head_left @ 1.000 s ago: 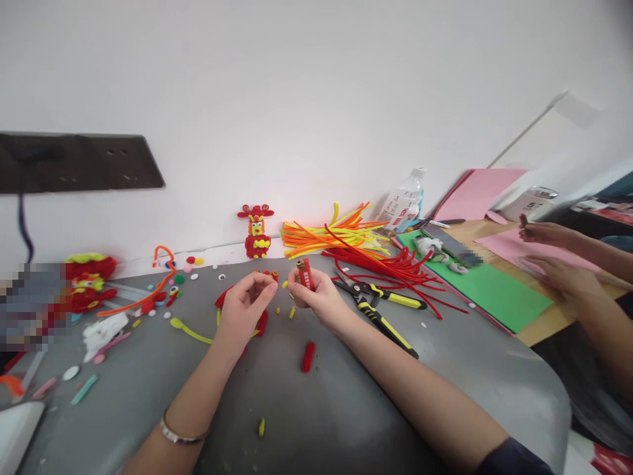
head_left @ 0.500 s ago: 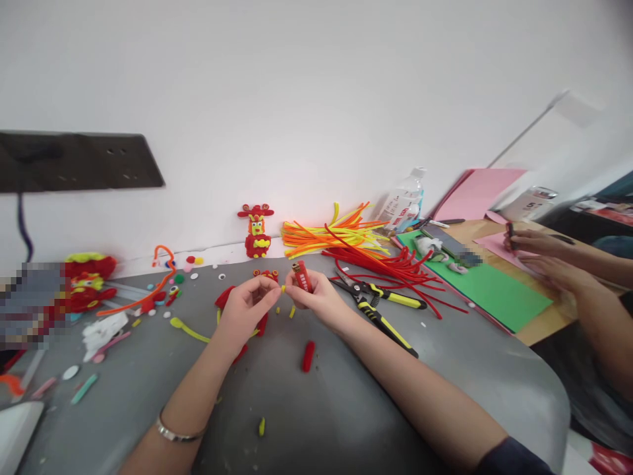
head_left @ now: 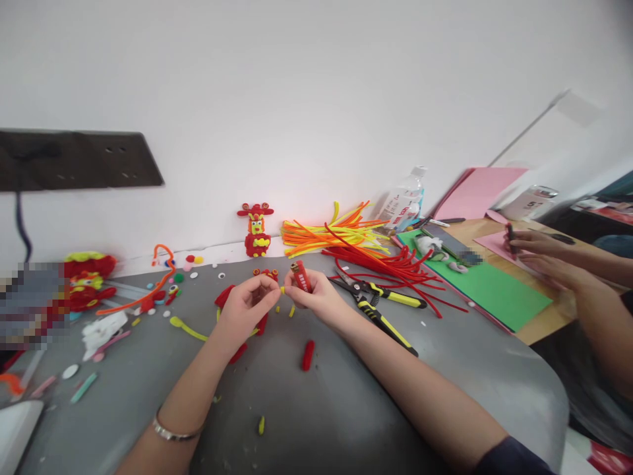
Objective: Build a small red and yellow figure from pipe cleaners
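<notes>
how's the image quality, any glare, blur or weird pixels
Head view: soft light on the wall; pale sheen on the right of the table; lettering on the lighter too soft to read; blocky pixels hide part of the left edge.

Lighter (head_left: 302, 280) in right hand (head_left: 319, 297), pliers (head_left: 382, 322) rightward on table (head_left: 445, 389), figurine (head_left: 258, 244) behind.

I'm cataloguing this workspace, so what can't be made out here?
In the head view:
Yellow bit: mostly hidden between left hand and right hand.
Red craft piece: partly covered by the left hand.
Red lighter: lettering too small to read.
White object: cut by left edge.
</notes>
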Available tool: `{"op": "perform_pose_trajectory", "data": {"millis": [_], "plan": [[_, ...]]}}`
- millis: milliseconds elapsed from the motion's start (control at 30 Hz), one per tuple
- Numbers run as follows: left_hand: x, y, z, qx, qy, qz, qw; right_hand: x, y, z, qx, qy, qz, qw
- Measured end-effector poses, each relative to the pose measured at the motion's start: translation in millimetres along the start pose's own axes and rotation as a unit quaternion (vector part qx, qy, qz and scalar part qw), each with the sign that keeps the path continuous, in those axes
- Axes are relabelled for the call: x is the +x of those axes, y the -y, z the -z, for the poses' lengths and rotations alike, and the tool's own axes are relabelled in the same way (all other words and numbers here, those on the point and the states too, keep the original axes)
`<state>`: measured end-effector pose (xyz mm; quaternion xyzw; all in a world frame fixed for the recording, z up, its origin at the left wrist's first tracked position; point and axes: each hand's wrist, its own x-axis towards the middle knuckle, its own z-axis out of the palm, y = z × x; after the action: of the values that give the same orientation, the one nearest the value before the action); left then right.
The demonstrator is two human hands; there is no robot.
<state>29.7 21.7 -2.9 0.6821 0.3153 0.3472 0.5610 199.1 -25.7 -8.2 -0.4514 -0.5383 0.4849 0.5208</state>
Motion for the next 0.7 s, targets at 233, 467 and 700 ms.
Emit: {"op": "perform_pose_trajectory", "data": {"millis": [233,467,700], "plan": [[0,2,0.5,0.001,-0.001,-0.001,1.000,0,2,0,-0.011,-0.005,-0.007,1.000],[0,1,-1.0,-0.055,-0.021,0.021,0.998,0,0,-1,0.101,0.019,-0.009,0.995],[1,2,-1.6,-0.131,-0.032,0.049,0.990,6,-11,7,0.122,0.015,-0.034,0.992]]}}
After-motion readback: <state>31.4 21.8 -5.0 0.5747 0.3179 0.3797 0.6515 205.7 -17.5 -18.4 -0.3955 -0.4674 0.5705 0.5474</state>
